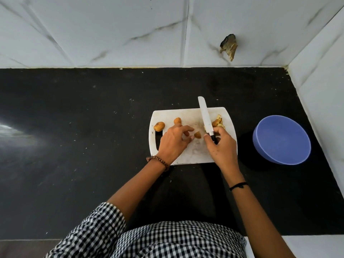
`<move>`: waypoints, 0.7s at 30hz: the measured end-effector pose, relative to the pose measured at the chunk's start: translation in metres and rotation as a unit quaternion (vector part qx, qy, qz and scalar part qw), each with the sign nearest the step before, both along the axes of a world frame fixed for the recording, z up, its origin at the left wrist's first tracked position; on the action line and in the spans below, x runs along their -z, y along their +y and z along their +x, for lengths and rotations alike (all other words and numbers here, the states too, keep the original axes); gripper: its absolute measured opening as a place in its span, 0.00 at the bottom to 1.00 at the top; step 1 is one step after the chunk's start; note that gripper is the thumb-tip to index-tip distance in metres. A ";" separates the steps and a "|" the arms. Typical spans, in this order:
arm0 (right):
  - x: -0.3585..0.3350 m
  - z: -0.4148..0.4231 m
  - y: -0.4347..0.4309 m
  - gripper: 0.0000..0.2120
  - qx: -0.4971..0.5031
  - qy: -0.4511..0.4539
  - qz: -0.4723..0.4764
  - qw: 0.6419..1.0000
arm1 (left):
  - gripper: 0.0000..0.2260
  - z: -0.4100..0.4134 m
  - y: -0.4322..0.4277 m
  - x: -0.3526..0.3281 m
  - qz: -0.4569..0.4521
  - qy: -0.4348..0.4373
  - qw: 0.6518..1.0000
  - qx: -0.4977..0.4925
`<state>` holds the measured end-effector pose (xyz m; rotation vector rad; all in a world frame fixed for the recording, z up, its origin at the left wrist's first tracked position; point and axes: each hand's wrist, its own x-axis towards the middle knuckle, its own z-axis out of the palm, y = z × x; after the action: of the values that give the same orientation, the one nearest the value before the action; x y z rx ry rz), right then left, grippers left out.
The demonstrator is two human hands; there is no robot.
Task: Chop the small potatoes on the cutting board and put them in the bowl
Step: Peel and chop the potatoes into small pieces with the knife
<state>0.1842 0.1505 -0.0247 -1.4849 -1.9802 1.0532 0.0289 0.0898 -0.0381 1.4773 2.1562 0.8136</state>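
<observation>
Head view: on the white cutting board (193,152), whole potato (159,126) near the left edge by the handle slot, second potato (177,121) just right of it. Cut piece (197,135) at board centre. Chopped pile (218,122) at the far right corner. Left hand (174,141) over the board, fingers loosely spread, tips just beside the cut piece; contact unclear. Right hand (221,147) wrapped round the handle of the knife (205,116), blade pointing away, lying beside the pile. Blue bowl (282,140) on the black surface (74,127), right of the board, not touching. Marbled tile wall (111,30) behind.
</observation>
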 end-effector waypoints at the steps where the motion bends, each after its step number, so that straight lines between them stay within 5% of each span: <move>1: -0.002 0.002 -0.002 0.10 0.003 0.005 -0.007 1.000 | 0.11 0.001 0.002 0.000 -0.002 0.003 1.000 0.002; 21: 0.010 0.013 -0.040 0.18 -0.071 -0.132 0.126 0.981 | 0.05 0.006 0.010 0.004 -0.027 -0.033 0.998 -0.047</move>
<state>0.1973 0.1103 -0.0348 -1.4205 -2.3327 0.6506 0.0346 0.1000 -0.0422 1.3120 2.1947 0.8178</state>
